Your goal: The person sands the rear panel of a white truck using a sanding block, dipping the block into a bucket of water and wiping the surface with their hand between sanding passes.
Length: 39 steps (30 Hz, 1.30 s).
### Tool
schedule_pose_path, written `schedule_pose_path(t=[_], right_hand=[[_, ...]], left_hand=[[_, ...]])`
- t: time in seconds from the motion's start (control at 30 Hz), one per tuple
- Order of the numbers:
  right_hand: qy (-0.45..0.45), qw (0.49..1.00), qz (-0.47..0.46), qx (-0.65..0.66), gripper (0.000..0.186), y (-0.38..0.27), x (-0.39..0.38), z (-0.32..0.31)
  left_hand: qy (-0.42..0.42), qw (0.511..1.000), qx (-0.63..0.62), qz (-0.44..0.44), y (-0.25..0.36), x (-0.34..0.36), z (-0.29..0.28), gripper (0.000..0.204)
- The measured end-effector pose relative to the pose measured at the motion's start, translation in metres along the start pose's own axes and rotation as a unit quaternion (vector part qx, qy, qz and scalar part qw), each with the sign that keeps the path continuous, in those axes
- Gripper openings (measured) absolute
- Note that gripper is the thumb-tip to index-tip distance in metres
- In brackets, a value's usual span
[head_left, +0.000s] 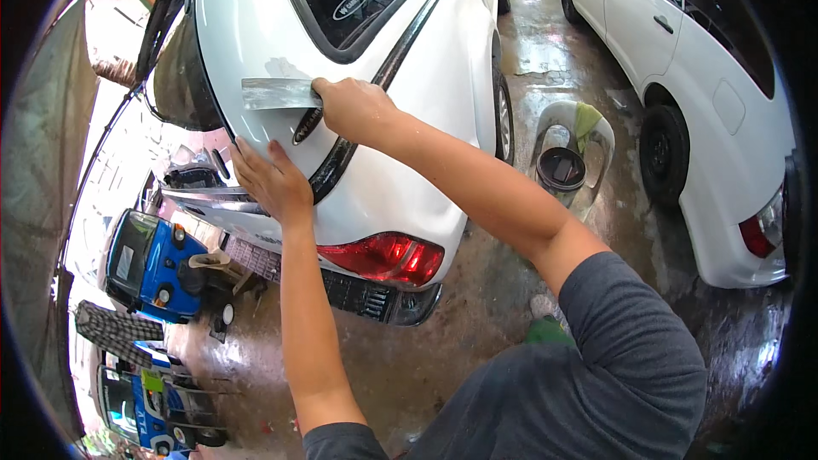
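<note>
My right hand grips a putty knife with a wide metal blade. The blade lies against or just over the white body panel of a car, beside its rear side window; contact is hard to tell. A thin grey patch shows on the paint just above the blade. Below it sits a dark oval badge, partly behind my hand. Lower left, my left hand rests with fingers stretched out along the panel's edge. A red tail light lies below both hands.
On the right, a pale plastic stool or chair bears a dark round container and a yellow-green cloth. Another white car stands beyond. Small blue vehicles are at the left. The concrete floor looks wet.
</note>
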State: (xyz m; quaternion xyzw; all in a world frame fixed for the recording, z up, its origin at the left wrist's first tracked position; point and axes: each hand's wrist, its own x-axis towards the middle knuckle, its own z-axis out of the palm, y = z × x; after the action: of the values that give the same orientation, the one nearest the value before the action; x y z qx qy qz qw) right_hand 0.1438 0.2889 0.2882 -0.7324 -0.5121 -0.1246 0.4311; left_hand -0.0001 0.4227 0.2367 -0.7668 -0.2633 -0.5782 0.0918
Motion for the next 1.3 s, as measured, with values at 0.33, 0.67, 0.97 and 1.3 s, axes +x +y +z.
schedule_pose_path(t=[0.33,0.67,0.97,1.3], right_hand=[[-0.005,1.000,-0.006,-0.016,0.023,0.005,0.005,0.000],[-0.005,1.000,-0.005,-0.019,0.032,0.010,0.003,0.002],[0.013,1.000,-0.009,-0.014,0.026,0.014,0.012,0.002],[0.060,0.996,0.023,0.056,0.028,0.025,0.014,-0.008]], left_hand=[[0.003,1.000,0.002,0.005,0.000,-0.002,0.001,0.065],[0.005,1.000,-0.002,0.003,0.002,0.000,0.001,0.065],[0.006,1.000,0.006,0.015,0.001,-0.001,0.002,0.064],[0.006,1.000,0.003,0.018,-0.006,-0.001,0.001,0.067]])
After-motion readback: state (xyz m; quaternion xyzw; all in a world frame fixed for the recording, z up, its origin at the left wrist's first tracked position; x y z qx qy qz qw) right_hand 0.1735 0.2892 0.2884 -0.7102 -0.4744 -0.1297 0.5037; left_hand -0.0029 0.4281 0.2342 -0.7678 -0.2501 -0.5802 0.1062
